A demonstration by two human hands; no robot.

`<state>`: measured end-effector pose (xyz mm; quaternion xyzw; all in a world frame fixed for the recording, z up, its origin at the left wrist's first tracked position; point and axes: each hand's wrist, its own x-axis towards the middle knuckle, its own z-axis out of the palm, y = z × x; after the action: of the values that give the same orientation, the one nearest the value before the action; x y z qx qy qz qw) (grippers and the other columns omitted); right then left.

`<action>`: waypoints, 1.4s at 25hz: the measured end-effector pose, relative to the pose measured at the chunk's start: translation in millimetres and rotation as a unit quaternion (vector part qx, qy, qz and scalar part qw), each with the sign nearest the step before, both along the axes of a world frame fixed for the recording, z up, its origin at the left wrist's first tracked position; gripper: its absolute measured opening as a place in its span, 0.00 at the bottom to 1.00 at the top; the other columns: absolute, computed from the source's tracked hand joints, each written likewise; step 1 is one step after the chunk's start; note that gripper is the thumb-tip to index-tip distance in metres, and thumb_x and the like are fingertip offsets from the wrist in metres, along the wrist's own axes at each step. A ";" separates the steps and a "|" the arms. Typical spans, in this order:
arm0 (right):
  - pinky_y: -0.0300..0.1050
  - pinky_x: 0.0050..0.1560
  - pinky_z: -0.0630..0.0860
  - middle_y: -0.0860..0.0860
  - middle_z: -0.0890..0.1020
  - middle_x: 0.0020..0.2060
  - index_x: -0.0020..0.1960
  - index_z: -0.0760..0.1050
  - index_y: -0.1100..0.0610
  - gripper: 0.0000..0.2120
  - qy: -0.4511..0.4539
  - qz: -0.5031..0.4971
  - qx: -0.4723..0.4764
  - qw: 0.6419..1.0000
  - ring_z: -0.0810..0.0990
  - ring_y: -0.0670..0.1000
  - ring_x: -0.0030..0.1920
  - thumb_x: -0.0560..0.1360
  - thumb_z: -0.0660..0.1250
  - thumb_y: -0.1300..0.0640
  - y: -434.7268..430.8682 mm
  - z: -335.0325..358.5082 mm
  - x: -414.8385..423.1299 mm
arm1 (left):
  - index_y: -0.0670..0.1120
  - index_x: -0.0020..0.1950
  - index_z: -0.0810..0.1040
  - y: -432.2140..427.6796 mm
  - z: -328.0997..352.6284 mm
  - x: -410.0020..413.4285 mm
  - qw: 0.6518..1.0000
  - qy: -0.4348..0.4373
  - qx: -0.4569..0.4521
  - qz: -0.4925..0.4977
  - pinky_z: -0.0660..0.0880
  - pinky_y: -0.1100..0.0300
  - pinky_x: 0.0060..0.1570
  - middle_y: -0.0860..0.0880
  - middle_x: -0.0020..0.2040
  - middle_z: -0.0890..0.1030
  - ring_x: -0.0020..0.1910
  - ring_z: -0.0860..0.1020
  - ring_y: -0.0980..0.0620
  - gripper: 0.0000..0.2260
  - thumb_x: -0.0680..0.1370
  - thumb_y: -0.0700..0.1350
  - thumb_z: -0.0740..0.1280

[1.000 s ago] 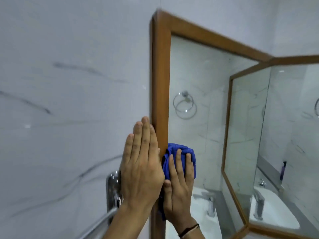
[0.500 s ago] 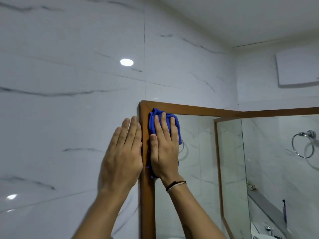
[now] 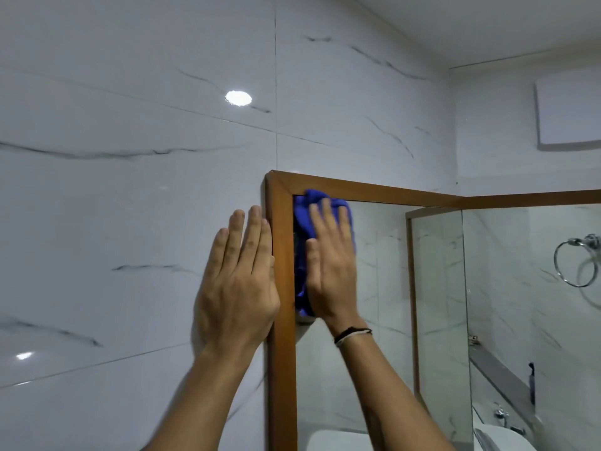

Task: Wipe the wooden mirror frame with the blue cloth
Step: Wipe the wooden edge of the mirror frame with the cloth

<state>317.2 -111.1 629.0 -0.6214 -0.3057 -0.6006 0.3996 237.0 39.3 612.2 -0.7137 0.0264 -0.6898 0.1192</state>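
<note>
The wooden mirror frame [image 3: 281, 369] runs up the wall and turns right along the top edge [image 3: 374, 190]. My right hand [image 3: 330, 262] lies flat on the blue cloth [image 3: 300, 222] and presses it against the glass in the frame's top left corner, right beside the inner edge of the left rail. The cloth's top reaches the top rail. My left hand [image 3: 239, 288] rests flat and empty on the marble wall, its fingers along the frame's outer edge.
White marble tiles [image 3: 130, 222] cover the wall to the left and above. The mirror [image 3: 374, 320] reflects a second framed mirror, a chrome towel ring [image 3: 575, 262] and a sink with a tap [image 3: 500, 415]. A white panel [image 3: 569, 115] hangs at upper right.
My right hand slid the cloth up the left rail from low down to the top corner, then a little right onto the glass. The left hand moved up the wall alongside it.
</note>
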 end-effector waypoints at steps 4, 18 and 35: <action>0.63 0.91 0.51 0.52 0.62 0.89 0.88 0.62 0.55 0.26 0.162 0.060 0.179 0.968 0.52 0.58 0.92 0.91 0.54 0.54 5.5 12.8 -9.8 | 0.39 0.91 0.56 0.1 -3.4 -2.2 1.000 0.010 -0.004 -0.012 0.53 0.41 0.90 0.39 0.92 0.56 0.92 0.50 0.41 0.29 0.90 0.45 0.54; 0.57 0.92 0.50 0.52 0.64 0.89 0.87 0.66 0.56 0.28 -0.001 0.076 0.009 0.997 0.52 0.58 0.92 0.88 0.55 0.51 25.8 -8.9 -14.9 | 0.38 0.91 0.55 -5.6 -13.6 -6.4 1.000 0.019 -0.010 0.004 0.52 0.42 0.90 0.38 0.91 0.55 0.92 0.51 0.40 0.27 0.93 0.48 0.44; 0.59 0.91 0.52 0.49 0.61 0.90 0.90 0.56 0.46 0.27 0.060 0.058 -0.007 0.997 0.54 0.62 0.91 0.93 0.50 0.46 26.8 -251.3 -20.6 | 0.37 0.90 0.60 -18.0 -123.6 -10.6 0.997 0.037 -0.055 -0.037 0.49 0.47 0.91 0.38 0.90 0.60 0.91 0.57 0.41 0.26 0.93 0.46 0.50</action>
<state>296.5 -84.4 377.7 -0.6402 -0.3210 -0.5362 0.4467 226.5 21.3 488.6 -0.7427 0.0194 -0.6672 0.0535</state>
